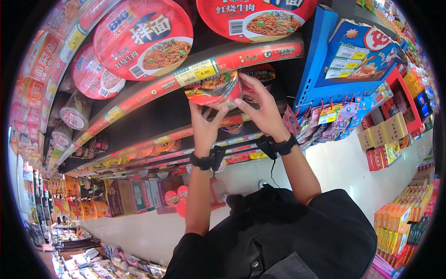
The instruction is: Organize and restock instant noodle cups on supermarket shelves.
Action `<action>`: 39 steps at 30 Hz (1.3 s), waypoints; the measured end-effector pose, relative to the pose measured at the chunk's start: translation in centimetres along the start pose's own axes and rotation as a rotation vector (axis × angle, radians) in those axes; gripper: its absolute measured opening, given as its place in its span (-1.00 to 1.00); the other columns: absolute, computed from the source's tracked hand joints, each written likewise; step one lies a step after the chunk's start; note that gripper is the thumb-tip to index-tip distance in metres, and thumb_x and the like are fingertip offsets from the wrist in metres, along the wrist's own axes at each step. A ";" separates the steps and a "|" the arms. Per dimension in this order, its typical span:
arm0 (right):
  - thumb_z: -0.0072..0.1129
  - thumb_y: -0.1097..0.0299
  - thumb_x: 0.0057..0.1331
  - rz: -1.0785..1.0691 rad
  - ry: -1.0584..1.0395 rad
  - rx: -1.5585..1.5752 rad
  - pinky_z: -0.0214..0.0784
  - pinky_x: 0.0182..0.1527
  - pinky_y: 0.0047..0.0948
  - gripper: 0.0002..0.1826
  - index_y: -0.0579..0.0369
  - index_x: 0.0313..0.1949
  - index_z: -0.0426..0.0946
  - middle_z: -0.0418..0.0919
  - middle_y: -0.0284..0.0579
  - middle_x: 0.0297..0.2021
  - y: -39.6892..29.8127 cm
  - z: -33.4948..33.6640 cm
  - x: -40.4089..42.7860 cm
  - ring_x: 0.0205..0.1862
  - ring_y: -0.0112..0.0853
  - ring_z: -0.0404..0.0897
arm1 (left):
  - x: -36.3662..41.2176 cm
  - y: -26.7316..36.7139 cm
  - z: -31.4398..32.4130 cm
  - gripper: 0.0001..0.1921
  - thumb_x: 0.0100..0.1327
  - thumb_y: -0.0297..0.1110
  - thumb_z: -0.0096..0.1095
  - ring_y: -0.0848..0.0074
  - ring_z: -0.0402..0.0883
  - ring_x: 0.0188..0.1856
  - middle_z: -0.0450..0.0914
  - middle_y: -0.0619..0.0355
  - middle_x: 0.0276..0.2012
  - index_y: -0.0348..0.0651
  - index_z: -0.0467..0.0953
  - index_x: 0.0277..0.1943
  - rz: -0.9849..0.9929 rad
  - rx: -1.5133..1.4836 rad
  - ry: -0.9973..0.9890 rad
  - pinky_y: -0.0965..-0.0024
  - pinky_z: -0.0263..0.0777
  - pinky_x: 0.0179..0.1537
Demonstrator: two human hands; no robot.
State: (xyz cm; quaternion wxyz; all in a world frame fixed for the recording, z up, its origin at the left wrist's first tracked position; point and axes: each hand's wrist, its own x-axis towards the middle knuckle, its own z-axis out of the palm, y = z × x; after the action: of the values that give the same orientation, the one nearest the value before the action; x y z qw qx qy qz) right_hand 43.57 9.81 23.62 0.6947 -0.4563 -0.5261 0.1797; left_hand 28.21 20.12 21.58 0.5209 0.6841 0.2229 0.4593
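Note:
A red and black instant noodle bowl with a noodle picture is between my hands at the front of a shelf, just under the red price strip. My left hand grips its lower left side, thumb along the lower edge. My right hand is on its right side, fingers curved around the rim. Part of its upper end is hidden beneath the price strip. Behind my right fingers sits another dark-lidded noodle bowl. A black strap with a small device is around each wrist.
Large red-lidded noodle bowls stand on the shelf above. To the right, a blue display rack carries hanging snack packets. Cartons are stacked beyond it on the tiled floor. Lower shelves hold more bowls.

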 end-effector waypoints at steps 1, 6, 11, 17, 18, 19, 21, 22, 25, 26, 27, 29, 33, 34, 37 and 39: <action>0.23 0.43 0.35 -0.002 0.003 0.001 0.25 0.32 -0.31 -0.34 0.22 0.39 0.21 0.34 -0.04 0.31 0.1 -0.4 0.3 0.29 -0.32 0.39 | 0.4 0.1 0.4 -0.18 0.12 -0.50 0.49 0.30 0.41 0.28 0.36 -0.05 0.24 -0.25 0.10 0.36 0.002 0.001 -0.002 0.18 0.32 0.29; 0.13 0.39 0.43 -0.047 0.031 -0.052 0.25 0.29 -0.35 -0.39 0.23 0.40 0.18 0.34 0.00 0.33 1.3 -2.2 1.4 0.28 -0.35 0.40 | 2.8 0.3 2.5 -0.18 0.10 -0.46 0.53 0.29 0.43 0.26 0.39 -0.03 0.22 -0.25 0.14 0.35 0.100 0.064 -0.005 0.18 0.35 0.25; 0.17 0.33 0.36 -0.104 0.123 -0.311 0.06 0.40 -0.20 -0.31 0.26 0.40 0.15 0.29 0.21 0.32 3.4 -3.7 1.8 0.38 0.00 0.26 | 4.8 -0.4 4.9 -0.18 0.08 -0.37 0.56 0.22 0.45 0.27 0.44 -0.09 0.21 -0.24 0.18 0.35 0.112 0.134 -0.033 0.14 0.38 0.21; 0.25 0.24 0.30 -0.066 0.242 -0.428 -0.03 0.43 -0.07 -0.15 0.16 0.47 0.03 0.11 0.26 0.42 5.3 -4.5 0.4 0.44 0.15 0.09 | 6.2 -1.2 7.4 -0.17 0.11 -0.43 0.53 0.27 0.48 0.21 0.40 -0.08 0.24 -0.28 0.14 0.36 0.140 0.199 -0.114 0.22 0.41 0.19; 0.28 0.22 0.28 -0.029 0.215 -0.479 -0.08 0.45 -0.05 -0.09 0.12 0.49 -0.04 -0.04 0.32 0.46 5.5 -4.4 0.0 0.47 0.19 0.00 | 6.4 -1.6 7.4 -0.18 0.11 -0.42 0.54 0.27 0.49 0.21 0.40 -0.09 0.24 -0.29 0.15 0.36 0.112 0.195 -0.103 0.21 0.40 0.20; 0.28 0.22 0.28 -0.029 0.216 -0.479 -0.08 0.45 -0.05 -0.09 0.12 0.49 -0.04 -0.04 0.32 0.46 5.8 -4.2 -0.6 0.47 0.19 0.00 | 6.6 -1.9 7.5 -0.18 0.10 -0.42 0.54 0.27 0.50 0.20 0.41 -0.09 0.24 -0.29 0.16 0.35 0.084 0.190 -0.092 0.20 0.39 0.21; 0.27 0.21 0.28 0.040 0.218 -0.412 -0.12 0.46 -0.06 -0.07 0.10 0.51 -0.08 -0.15 0.40 0.47 6.0 -3.8 -1.4 0.50 0.21 -0.10 | 7.2 -2.7 7.9 -0.19 0.12 -0.39 0.53 0.27 0.50 0.20 0.41 -0.10 0.24 -0.31 0.16 0.35 0.123 0.236 -0.098 0.22 0.38 0.21; 0.27 0.21 0.28 0.039 0.212 -0.409 -0.12 0.46 -0.06 -0.07 0.10 0.51 -0.08 -0.15 0.40 0.47 5.9 -3.6 -1.6 0.50 0.21 -0.10 | 7.3 -3.1 7.9 -0.20 0.13 -0.37 0.52 0.28 0.49 0.20 0.41 -0.10 0.24 -0.32 0.17 0.34 0.162 0.284 -0.103 0.23 0.37 0.22; 0.27 0.20 0.29 0.040 0.207 -0.385 -0.13 0.47 -0.05 -0.06 0.08 0.51 -0.10 -0.22 0.44 0.47 5.9 -3.7 -2.1 0.52 0.21 -0.16 | 6.8 -3.6 8.7 -0.22 0.17 -0.33 0.50 0.29 0.48 0.22 0.41 -0.12 0.25 -0.35 0.17 0.34 0.157 0.314 -0.111 0.27 0.36 0.23; 0.27 0.20 0.29 0.061 0.200 -0.374 -0.11 0.46 -0.05 -0.06 0.08 0.51 -0.10 -0.22 0.45 0.47 6.0 -3.8 -2.2 0.52 0.22 -0.15 | 6.7 -4.4 8.6 -0.20 0.19 -0.29 0.48 0.30 0.47 0.23 0.43 -0.14 0.24 -0.36 0.15 0.37 0.176 0.371 -0.084 0.31 0.35 0.24; 0.27 0.20 0.29 0.081 0.194 -0.363 -0.09 0.46 -0.05 -0.06 0.07 0.51 -0.10 -0.21 0.45 0.47 6.0 -3.8 -2.2 0.51 0.22 -0.14 | 6.6 -4.7 8.5 -0.20 0.19 -0.29 0.48 0.30 0.47 0.23 0.43 -0.14 0.24 -0.36 0.15 0.37 0.173 0.369 -0.079 0.31 0.35 0.24; 0.27 0.21 0.29 0.061 0.187 -0.383 -0.06 0.45 -0.06 -0.06 0.06 0.51 -0.10 -0.19 0.45 0.46 5.9 -4.0 -2.0 0.51 0.22 -0.12 | 6.4 -5.1 8.1 -0.11 0.11 -0.28 0.54 0.10 0.40 0.29 0.38 -0.22 0.22 -0.35 0.14 0.40 0.155 0.316 -0.075 0.18 0.39 0.22; 0.25 0.26 0.29 0.059 0.190 -0.435 -0.03 0.45 -0.10 -0.09 0.05 0.51 -0.08 -0.09 0.45 0.45 6.5 -5.3 -1.9 0.51 0.20 -0.08 | 5.0 -3.7 8.7 -0.07 0.09 -0.31 0.55 0.13 0.39 0.30 0.26 -0.19 0.32 -0.34 0.09 0.43 0.060 0.217 -0.100 0.17 0.41 0.24; 0.23 0.30 0.30 0.076 0.191 -0.441 -0.04 0.45 -0.12 -0.11 0.10 0.51 -0.08 -0.04 0.44 0.44 6.4 -5.3 -1.9 0.50 0.17 -0.05 | 4.8 -3.5 8.6 -0.06 0.11 -0.31 0.54 0.14 0.39 0.30 0.22 -0.16 0.34 -0.27 0.07 0.46 0.058 0.228 -0.133 0.13 0.41 0.24; 0.22 0.34 0.30 0.027 0.174 -0.481 -0.04 0.45 -0.13 -0.11 0.16 0.50 -0.09 -0.04 0.40 0.45 7.1 -5.7 -1.8 0.50 0.15 -0.01 | 4.4 -3.7 7.7 -0.06 0.13 -0.30 0.53 0.12 0.35 0.34 0.18 -0.09 0.37 -0.17 0.06 0.49 0.055 0.278 -0.165 0.07 0.39 0.25; 0.22 0.36 0.31 0.060 0.148 -0.453 0.03 0.43 -0.16 -0.10 0.20 0.50 -0.14 -0.03 0.32 0.47 7.0 -5.4 -2.3 0.50 0.05 0.04 | 4.0 -3.7 6.9 -0.08 0.13 -0.30 0.53 0.10 0.32 0.36 0.17 -0.04 0.39 -0.17 0.09 0.48 0.043 0.274 -0.218 0.05 0.38 0.26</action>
State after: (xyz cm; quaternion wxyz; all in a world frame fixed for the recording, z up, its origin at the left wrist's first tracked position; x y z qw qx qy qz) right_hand 49.19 9.36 16.37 0.6055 -0.6280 -0.4869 0.0437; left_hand 36.71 21.11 19.50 0.4341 0.7989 0.2109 0.3588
